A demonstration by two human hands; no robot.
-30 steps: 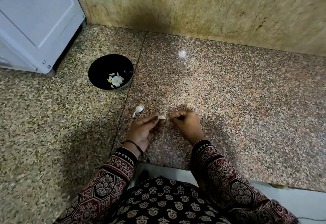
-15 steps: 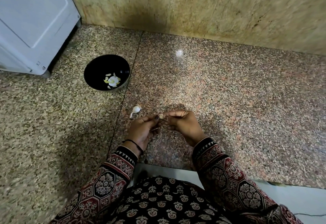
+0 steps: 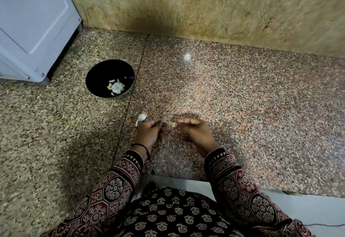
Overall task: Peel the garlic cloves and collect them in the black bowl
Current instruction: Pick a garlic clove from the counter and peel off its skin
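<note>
left hand (image 3: 148,133) and right hand (image 3: 195,132) pinch one garlic clove (image 3: 173,124) | black bowl (image 3: 97,76) holds pale pieces

Garlic clove (image 3: 173,124) too small, its skin indistinct.

Black bowl (image 3: 94,74), centre left, held pale garlic pieces (image 3: 116,87); a white unpeeled clove (image 3: 141,118) lay lower right of it; a small clove (image 3: 172,124) was pinched mid-frame

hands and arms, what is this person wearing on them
The left sleeve and right sleeve are long, printed in dark red, black and cream with octagons and flower motifs, each ending in a black cuff with white triangles. A thin black thread band circles the wrist of the left hand; its thumbnail looks dark. No band shows by the right hand.
</note>
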